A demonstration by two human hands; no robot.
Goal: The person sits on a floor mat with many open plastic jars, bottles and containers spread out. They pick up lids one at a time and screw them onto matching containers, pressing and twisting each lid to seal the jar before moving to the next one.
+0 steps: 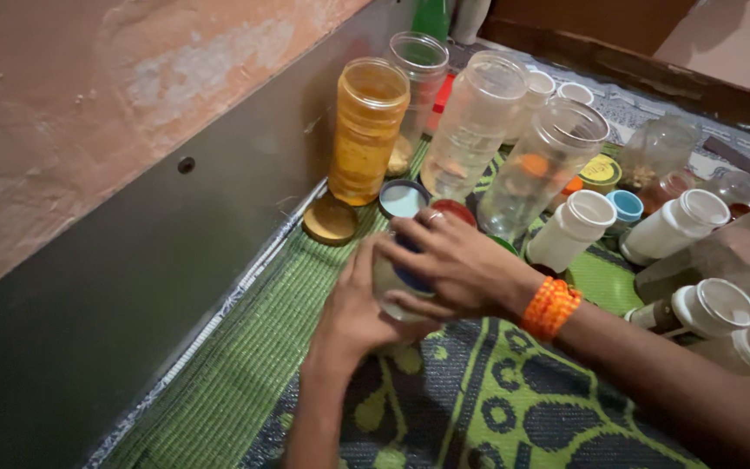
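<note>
Both hands, left hand (353,304) and right hand (453,265), clasp a small jar (390,287), open jars (479,122) crowding behind on the green mat (245,365).

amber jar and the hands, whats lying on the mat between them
In the head view, a gold lid, a blue-rimmed lid and a red lid lie between the amber jar and the hands.

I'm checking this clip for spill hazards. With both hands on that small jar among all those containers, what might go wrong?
The right hand grips the blue lid of the small clear jar held by the left hand; a slip may tip it. The right forearm crosses near the white plastic bottles, which could topple. The tall lidless amber jar stands close and could spill if bumped.
</note>
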